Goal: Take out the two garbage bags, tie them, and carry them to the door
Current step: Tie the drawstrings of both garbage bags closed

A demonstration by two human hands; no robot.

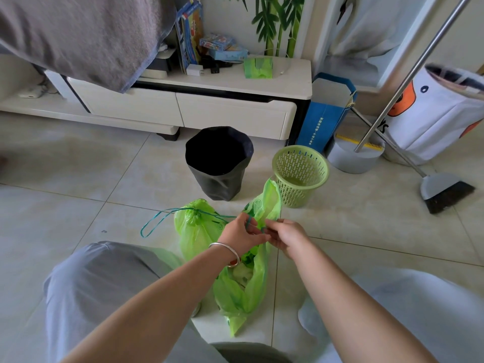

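Two translucent green garbage bags lie on the tiled floor between my knees. The left bag is cinched at its neck, and its teal drawstring loops out to the left. The right bag stands taller with its mouth gaping upward. My left hand and my right hand meet at that bag's upper edge. Both pinch its teal drawstring, which is wound around a finger of the left hand. A silver bracelet sits on my left wrist.
A black bin and an unlined green slotted basket stand just beyond the bags. Behind them runs a low white TV cabinet. At the right are a blue paper bag, a dustpan, a broom and a white tote.
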